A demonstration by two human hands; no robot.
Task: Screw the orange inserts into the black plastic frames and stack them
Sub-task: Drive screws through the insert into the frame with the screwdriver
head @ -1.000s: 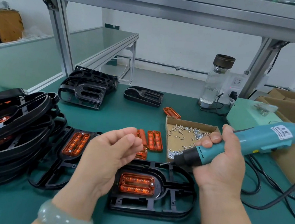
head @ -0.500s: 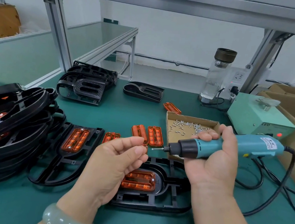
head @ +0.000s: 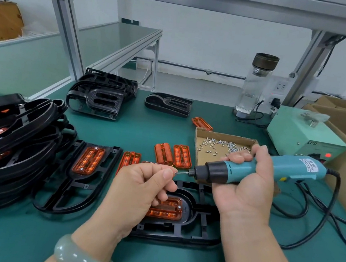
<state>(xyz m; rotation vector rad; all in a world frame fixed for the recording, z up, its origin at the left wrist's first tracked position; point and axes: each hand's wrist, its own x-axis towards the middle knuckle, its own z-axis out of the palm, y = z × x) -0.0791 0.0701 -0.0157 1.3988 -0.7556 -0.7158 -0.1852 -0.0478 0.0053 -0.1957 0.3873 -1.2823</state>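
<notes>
With a screw being loaded, the left hand (head: 138, 189) pinched a small screw (head: 175, 173) to the bit of the electric screwdriver (head: 272, 168) clenched in the right hand (head: 248, 188), above the orange insert (head: 166, 209) seated in the black frame (head: 177, 232) on the tabletop (head: 173, 261), probably its next target.

Lying on the green bench top (head: 163, 134): stacked black frames (head: 36, 136), loose orange inserts (head: 182, 156), cardboard screw tray (head: 206, 156), glass bottle (head: 253, 90), mint power box (head: 294, 132).
</notes>
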